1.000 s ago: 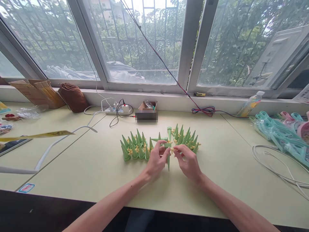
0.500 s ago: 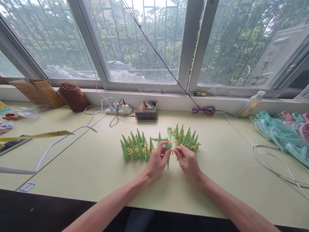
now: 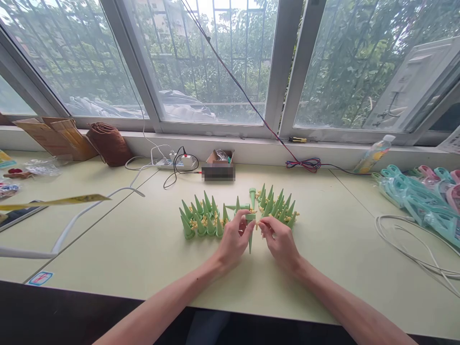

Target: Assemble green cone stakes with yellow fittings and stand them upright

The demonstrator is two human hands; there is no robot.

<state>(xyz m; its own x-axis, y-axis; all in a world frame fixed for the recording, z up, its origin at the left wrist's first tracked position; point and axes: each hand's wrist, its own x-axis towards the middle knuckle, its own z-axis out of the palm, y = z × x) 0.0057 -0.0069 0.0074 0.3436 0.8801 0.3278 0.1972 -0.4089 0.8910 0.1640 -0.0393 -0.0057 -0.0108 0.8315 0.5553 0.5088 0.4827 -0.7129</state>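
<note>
Barely any shift: left hand (image 3: 232, 238) still pinches green tapered plastic spike (image 3: 250, 245); right hand (image 3: 282, 240) pinches small yellow plastic piece (image 3: 256, 225) beside that grip (same unit, seemingly unfinished).

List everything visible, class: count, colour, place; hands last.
Cones: many, green, centre
Fittings: many, yellow, centre
Table: one, pale, foreground
Windows: several, grey, rear
Trees: several, green, outside
Cardboard: some, brown, left
Bag: one, brown, left
Small box: one, brown, rear
Power strip: one, white, rear
Cables: several, mixed, throughout
Bottle: one, clear, right
Plasticware: several, pastel, right
Sticker: one, multicoloured, left
Tool: one, yellow-black, rear
Left hand: one, on cone
Right hand: one, at fitting
</note>
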